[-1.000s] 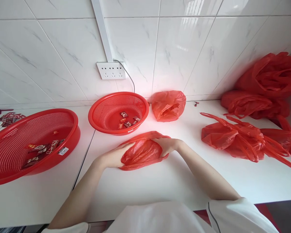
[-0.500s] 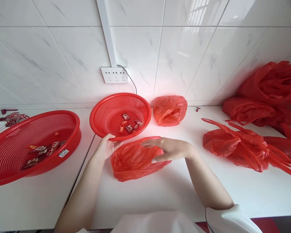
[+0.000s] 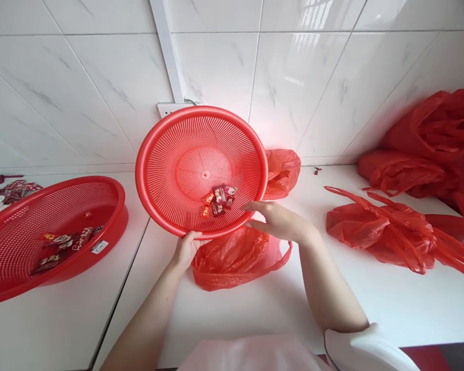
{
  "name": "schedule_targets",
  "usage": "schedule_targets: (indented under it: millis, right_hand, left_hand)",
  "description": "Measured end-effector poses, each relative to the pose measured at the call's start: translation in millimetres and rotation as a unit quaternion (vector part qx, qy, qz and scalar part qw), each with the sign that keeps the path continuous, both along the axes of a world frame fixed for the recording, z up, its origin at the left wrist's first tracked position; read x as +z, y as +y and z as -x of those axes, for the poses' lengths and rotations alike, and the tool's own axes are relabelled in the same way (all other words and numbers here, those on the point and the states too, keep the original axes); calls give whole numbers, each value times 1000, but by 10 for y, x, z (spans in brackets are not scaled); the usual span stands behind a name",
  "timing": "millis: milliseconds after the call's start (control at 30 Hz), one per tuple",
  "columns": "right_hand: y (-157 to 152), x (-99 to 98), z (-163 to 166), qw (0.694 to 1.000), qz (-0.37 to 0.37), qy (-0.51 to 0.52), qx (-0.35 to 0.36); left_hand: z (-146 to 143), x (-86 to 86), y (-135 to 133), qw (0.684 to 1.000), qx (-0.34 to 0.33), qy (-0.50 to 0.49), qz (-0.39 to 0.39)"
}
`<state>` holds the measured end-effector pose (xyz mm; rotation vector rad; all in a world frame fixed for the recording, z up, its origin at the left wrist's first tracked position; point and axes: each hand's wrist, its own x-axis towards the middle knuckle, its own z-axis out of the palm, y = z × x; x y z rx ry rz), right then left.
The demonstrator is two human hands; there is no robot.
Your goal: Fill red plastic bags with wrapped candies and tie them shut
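Observation:
A round red plastic mesh basket [image 3: 166, 165] is tilted towards me above the white table. My left hand [image 3: 186, 251] grips its near rim, thumb on top and fingers under. On the right side of the rim, my right hand [image 3: 283, 222] has its fingers over the edge and its thumb below. Several small wrapped packets [image 3: 218, 195], dark red and orange, lie gathered low inside the basket. Just beneath it, a red plastic bag [image 3: 226, 265] lies on the table with its mouth open and a handle loop showing at the right.
To the left stands another red basket [image 3: 118, 206] with several packets in it. More red bags [image 3: 386, 232] lie at the right, some piled against the wall [image 3: 429, 123]. Behind the tilted basket sits a crumpled red bag [image 3: 284, 172]. The socket panel [image 3: 170, 108] is partly covered.
The middle basket has been lifted off the table and tipped towards me, its packets sliding together. My right hand has moved from the bag up to the basket's rim.

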<state>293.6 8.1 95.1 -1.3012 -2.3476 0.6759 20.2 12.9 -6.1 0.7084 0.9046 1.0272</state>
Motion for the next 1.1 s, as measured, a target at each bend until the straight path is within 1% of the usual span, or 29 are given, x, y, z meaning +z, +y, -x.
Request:
schedule_targets:
  millis: [133,233,333,400,433,500,567,633,800,833,933,1000,1100]
  right_hand:
    - [55,-78,38,999,-28,-29,-25]
    - [102,-161,153,997,-68,-33,-18]
    - [173,-321,305,991,-125,-40,-2]
    - [228,-459,395,986,-151,-70,8]
    - [253,-526,430,984,-152,-89,14]
    - [289,-628,471,984,-131,-117,31]
    - [301,-664,473,987,-100,-119,41]
    - [293,-632,445,991,-73,-99,47]
    - [246,-443,342,997,-17,-17,70]
    - [236,-407,321,998,-16,2,67]
    - [195,-300,249,998,-15,60,28]
    - [162,-229,197,996,6,88,8]
    - [123,-152,133,994,53,91,18]
  left_hand:
    - [-29,-23,-15,999,2,-10,-30]
    - [-28,-43,-19,999,-13,-27,-36]
    - [-28,-34,-35,998,-30,-35,-31]
    - [-44,-17,-56,998,-38,-34,-27]
    - [-56,-9,-67,998,-41,-32,-25]
    - [-81,-1,-83,998,-43,-29,-24]
    - [-92,-8,-82,999,-34,-28,-28]
    - [-80,-28,-65,999,-25,-27,-28]
    - [-5,-91,11,999,12,-39,-29]
    - [6,-97,22,998,20,-41,-31]
    - [17,-98,41,998,32,-38,-31]
    - [16,-89,43,999,28,-29,-23]
    - [18,-76,45,999,35,-25,-26]
